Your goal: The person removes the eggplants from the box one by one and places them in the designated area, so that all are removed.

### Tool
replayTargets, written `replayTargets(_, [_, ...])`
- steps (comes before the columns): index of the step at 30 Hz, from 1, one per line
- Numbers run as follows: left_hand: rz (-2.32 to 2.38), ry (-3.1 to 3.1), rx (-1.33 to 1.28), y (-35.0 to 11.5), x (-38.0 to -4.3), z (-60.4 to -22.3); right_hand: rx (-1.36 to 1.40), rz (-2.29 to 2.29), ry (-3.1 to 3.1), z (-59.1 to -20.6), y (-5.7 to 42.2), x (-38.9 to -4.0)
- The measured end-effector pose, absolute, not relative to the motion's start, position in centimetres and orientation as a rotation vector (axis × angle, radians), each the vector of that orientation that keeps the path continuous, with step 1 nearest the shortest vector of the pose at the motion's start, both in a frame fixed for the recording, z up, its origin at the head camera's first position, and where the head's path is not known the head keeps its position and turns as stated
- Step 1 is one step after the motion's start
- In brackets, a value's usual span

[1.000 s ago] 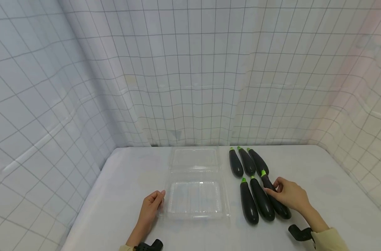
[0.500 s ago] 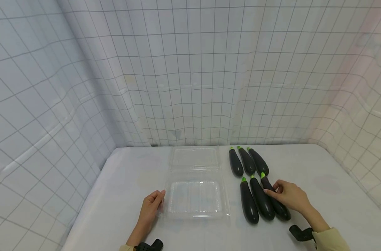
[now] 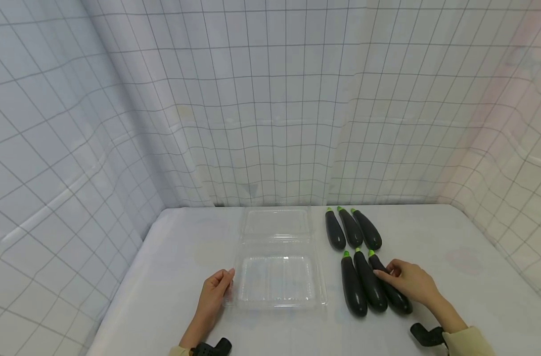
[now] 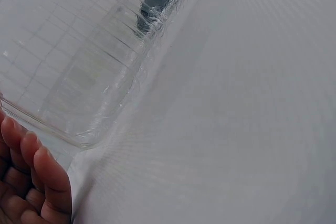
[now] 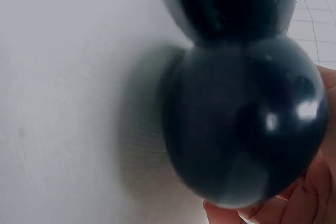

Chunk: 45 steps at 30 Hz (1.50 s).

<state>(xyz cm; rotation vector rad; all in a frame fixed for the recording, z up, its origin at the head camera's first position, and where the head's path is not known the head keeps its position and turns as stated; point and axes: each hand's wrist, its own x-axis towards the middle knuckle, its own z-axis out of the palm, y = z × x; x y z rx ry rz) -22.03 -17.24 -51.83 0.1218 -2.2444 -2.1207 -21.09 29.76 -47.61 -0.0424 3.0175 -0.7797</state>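
My right hand (image 3: 410, 282) grips the rightmost eggplant (image 3: 398, 299) of the near row, thumb on its left side and fingers on its far side. In the right wrist view its rounded dark end (image 5: 236, 124) fills the middle, touching a second eggplant (image 5: 236, 3). Two more near-row eggplants, a middle one (image 3: 371, 284) and a left one (image 3: 353, 289), lie just left of it, green stems pointing away. My left hand (image 3: 214, 294) pinches the left rim of a transparent plastic clamshell container (image 3: 277, 279); its curled fingers (image 4: 50, 174) show beside the rim in the left wrist view.
Behind the near row lie three more eggplants (image 3: 351, 228), stems toward the back edge. The container's lid (image 3: 277, 223) is folded back flat on the white table (image 3: 172, 277). Grid-patterned white curtains (image 3: 270, 123) enclose the back and both sides.
My right hand has drawn the rightmost near eggplant slightly toward me, its stem end now level with its neighbours and apart from the back row. My left hand and the container have stayed put.
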Motion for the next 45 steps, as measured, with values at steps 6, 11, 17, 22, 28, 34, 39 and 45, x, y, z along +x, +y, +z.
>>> replayTargets(6, [-2.117,-2.254,0.131,-17.33,-21.96,-51.87,-0.037,-0.802,3.017,-47.82,29.66,-20.98])
replayTargets(11, [-2.125,-2.253,0.137,-17.37,-21.95,-52.07,-0.012,-0.832,3.012,-48.14,29.57,-20.96])
replayTargets(17, [-2.144,-2.236,0.132,-17.29,-22.00,-52.08,0.006,-0.844,2.995,-48.02,29.66,-20.87])
replayTargets(22, [-2.154,-2.235,0.132,-17.26,-22.03,-52.10,0.044,-0.850,2.970,-47.86,29.83,-20.70])
replayTargets(28, [-2.149,-2.236,0.138,-17.21,-22.03,-52.10,0.076,-0.829,2.967,-47.75,30.12,-20.55])
replayTargets(34, [-2.162,-2.227,0.127,-17.37,-22.10,-51.99,0.082,-0.827,2.973,-47.77,30.08,-20.46])
replayTargets(39, [-2.172,-2.233,0.142,-17.55,-21.99,-51.94,0.072,-0.829,2.982,-47.80,29.98,-20.44])
replayTargets(45, [-2.141,-2.220,0.098,-17.77,-21.92,-51.98,0.048,-0.845,2.978,-47.52,29.80,-20.74])
